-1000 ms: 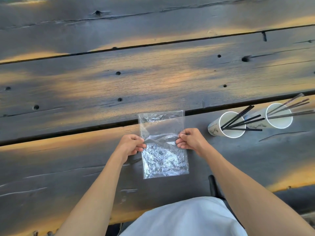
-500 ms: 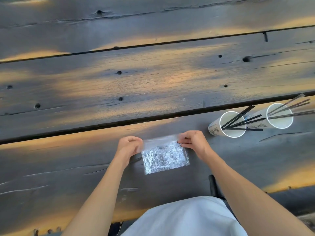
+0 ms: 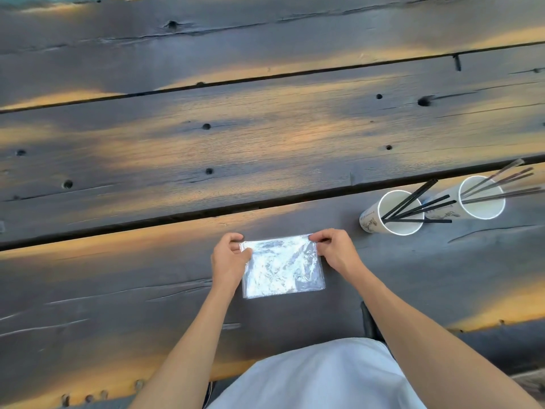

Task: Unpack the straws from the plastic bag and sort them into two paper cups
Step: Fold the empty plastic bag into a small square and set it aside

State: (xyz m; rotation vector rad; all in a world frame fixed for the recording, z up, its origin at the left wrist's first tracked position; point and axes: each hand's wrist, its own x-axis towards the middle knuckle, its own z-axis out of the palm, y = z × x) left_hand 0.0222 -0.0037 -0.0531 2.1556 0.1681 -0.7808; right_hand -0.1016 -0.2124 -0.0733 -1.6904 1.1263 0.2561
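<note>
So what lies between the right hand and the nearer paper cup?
Nothing: in the head view, only bare dark wooden table separates the right hand from the nearer paper cup.

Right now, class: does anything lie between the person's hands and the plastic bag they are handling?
Nothing visible does. The left hand and right hand each pinch a top corner of the plastic bag, which lies folded flat on the wooden table.

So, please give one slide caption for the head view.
Both hands pinch the empty plastic bag; straws fill both cups.
</note>
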